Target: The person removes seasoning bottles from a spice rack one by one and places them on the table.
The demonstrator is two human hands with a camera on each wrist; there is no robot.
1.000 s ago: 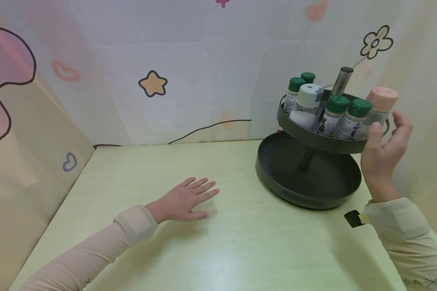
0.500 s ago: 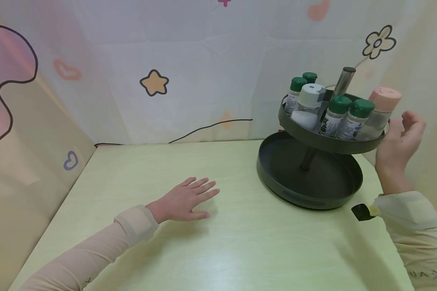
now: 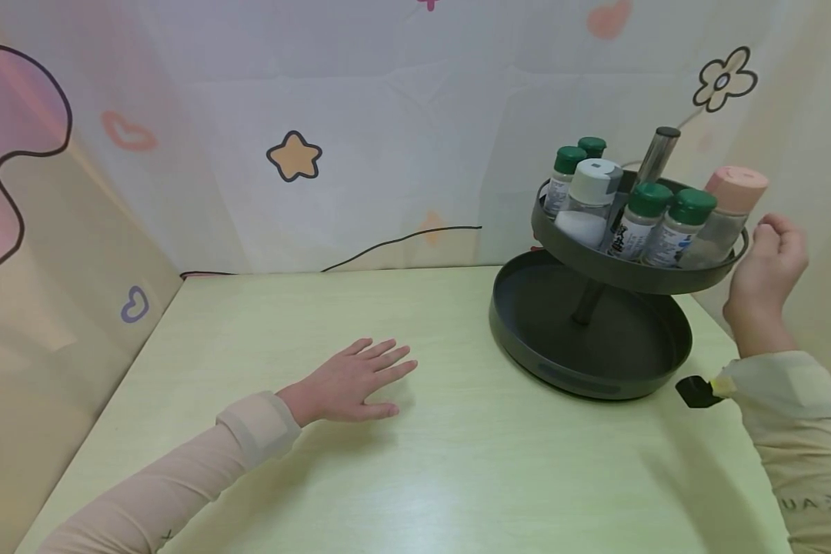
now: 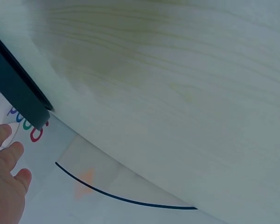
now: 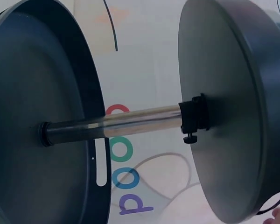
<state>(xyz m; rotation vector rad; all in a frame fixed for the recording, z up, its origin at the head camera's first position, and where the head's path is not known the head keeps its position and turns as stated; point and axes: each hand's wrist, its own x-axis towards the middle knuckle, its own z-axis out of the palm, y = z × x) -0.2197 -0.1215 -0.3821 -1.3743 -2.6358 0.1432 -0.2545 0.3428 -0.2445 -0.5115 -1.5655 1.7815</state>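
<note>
On the table (image 3: pixel 318 308), a two-tier rack (image 3: pixel 616 338) is standing at right. Beside its upper tray (image 3: pixel 626 275), the right hand (image 3: pixel 766 286) is hanging curled (gripping or not is unclear), seemingly for turning, next calling for light pressure; the left hand (image 3: pixel 346 385) is hanging spread.

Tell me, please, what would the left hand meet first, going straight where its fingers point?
Probably the lower tray, though how high the left hand sits above the table is unclear.

Beige sleeves (image 3: pixel 180 473), paler cuffs (image 3: pixel 785 388), dark lettering (image 3: pixel 809 505), black-and-yellow tab (image 3: pixel 698 392) beside right cuff.
</note>
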